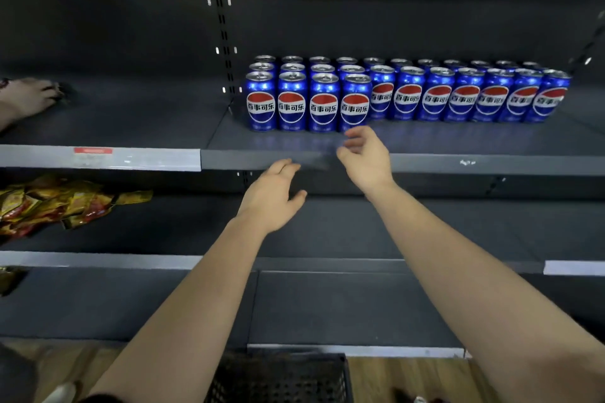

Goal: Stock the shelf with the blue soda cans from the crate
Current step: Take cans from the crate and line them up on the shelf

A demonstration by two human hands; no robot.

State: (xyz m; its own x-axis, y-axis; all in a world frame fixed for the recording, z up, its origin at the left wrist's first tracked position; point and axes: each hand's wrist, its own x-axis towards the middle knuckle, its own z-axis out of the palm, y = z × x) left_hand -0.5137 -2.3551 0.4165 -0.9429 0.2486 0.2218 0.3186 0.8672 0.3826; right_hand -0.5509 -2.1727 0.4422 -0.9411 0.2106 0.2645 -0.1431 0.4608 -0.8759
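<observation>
Several blue soda cans [355, 103] with red, white and blue logos stand in rows on the dark shelf [294, 159]. The left block reaches closer to the shelf's front edge than the rest. My right hand [365, 154] hovers just in front of the fourth front can, fingers loosely spread and holding nothing. Lower and to the left, my left hand [271, 195] hangs below the shelf's front lip, fingers relaxed, also empty. The black perforated crate [278, 376] sits at the bottom of the view; its inside is too dark to make out.
Another person's hand [27, 96] rests on the left shelf section. Yellow and red snack packets [62, 201] lie on the lower left shelf. A perforated upright [224, 33] divides the shelf bays. Wooden floor shows at the bottom.
</observation>
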